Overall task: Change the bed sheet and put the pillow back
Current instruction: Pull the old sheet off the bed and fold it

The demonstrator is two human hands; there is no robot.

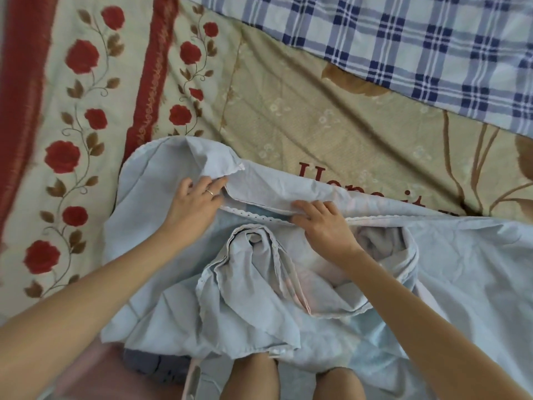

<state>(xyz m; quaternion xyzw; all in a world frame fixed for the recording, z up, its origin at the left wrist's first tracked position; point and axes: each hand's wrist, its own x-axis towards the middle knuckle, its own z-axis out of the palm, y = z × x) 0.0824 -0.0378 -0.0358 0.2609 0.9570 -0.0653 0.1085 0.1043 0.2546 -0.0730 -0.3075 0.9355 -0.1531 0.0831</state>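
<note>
A pale blue bed sheet (161,255) with a white scalloped edge lies bunched and partly folded at the near side of the bed. My left hand (191,202), a ring on one finger, pinches a fold of the sheet's edge near its upper left corner. My right hand (320,223) grips the same trimmed edge a little to the right, fingers curled over the fabric. Beneath lies a beige cover (317,128) printed with red letters. No pillow shows.
A cream blanket with red roses and red stripes (86,111) covers the left of the bed. A blue and white checked cloth (403,39) lies across the far right. My bare knees (251,376) show below the sheet at the bed's near edge.
</note>
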